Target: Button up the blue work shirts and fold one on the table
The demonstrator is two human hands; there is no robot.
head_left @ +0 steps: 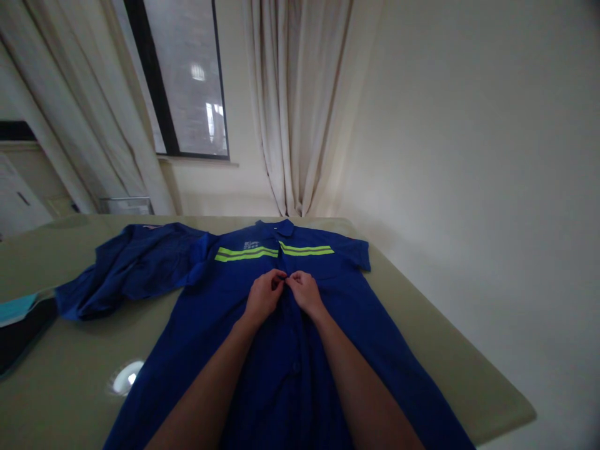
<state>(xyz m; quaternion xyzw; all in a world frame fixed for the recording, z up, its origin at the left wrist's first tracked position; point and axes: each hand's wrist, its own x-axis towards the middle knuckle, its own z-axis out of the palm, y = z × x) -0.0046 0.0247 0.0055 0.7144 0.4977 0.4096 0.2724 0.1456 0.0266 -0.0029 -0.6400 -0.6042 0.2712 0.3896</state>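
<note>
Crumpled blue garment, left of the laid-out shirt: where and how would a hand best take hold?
Probably by pinching the middle of the garment, from above and the left: it lies bunched, giving raised folds to grasp, and its right end meets the shirt.

Shirt (291, 350): matt cloth; tabletop (94, 350): smooth, glossy; curtains (295, 100): matt cloth; windowpane (187, 94): glossy.

Cream curtains (319, 94) flank dark-framed window (187, 69); pale wall (469, 169).
</note>
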